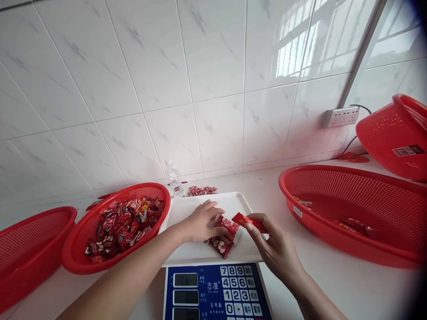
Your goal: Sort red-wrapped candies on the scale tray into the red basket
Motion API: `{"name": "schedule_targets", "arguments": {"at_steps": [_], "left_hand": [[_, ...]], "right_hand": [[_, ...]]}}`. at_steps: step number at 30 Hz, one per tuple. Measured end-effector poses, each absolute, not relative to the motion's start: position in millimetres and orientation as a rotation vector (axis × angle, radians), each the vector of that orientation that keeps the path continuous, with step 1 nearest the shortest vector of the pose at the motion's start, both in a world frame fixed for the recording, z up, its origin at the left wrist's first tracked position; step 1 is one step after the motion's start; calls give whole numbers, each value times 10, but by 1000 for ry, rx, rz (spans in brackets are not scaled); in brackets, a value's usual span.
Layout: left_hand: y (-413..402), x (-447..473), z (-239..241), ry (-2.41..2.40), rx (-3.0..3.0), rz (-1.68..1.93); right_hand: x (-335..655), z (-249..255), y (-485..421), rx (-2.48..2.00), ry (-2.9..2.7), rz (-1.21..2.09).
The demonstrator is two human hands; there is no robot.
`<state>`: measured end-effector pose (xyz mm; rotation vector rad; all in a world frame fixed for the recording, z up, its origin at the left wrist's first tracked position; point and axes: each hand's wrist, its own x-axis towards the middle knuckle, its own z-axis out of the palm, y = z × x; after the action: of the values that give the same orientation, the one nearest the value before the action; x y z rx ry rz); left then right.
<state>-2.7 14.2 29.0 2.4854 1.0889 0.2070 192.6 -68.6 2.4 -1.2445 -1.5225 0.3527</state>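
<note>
My right hand [271, 242] pinches a small red wrapped packet [248, 221] between thumb and fingers, above the right side of a white weighing tray [182, 255]. Opposite it, my left hand [203, 222] has its thumb and curled fingers around several red and dark red snack packets [224, 244] on the tray. Part of these packets is hidden behind the left hand. The tray sits on a digital scale [213, 289] with a blue keypad panel and three displays.
Left of the tray, a red basket [116, 189] holds many small packets [125, 226]. Another red basket [36, 222] stands farther left. At right are a large red basket [333, 173] with a few packets and a tilted basket [383, 133]. A clear bottle [174, 178] stands behind the tray.
</note>
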Motion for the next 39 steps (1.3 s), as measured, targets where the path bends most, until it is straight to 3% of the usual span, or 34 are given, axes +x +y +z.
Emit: {"name": "schedule_targets", "arguments": {"at_steps": [14, 18, 22, 28, 39], "left_hand": [[124, -27, 184, 1232, 2534, 226], [-88, -52, 337, 1176, 2416, 490], [-586, 14, 476, 769, 2302, 726], [-930, 144, 227, 550, 2411, 1153], [-901, 97, 32, 343, 2562, 1542]], "right_hand": [[1934, 14, -694, -1253, -1551, 319], [1943, 36, -732, -1178, -1604, 263], [1867, 104, -873, -901, -1774, 255], [1663, 133, -1067, -644, -1769, 259], [1670, -18, -1079, -592, -1878, 277]]}}
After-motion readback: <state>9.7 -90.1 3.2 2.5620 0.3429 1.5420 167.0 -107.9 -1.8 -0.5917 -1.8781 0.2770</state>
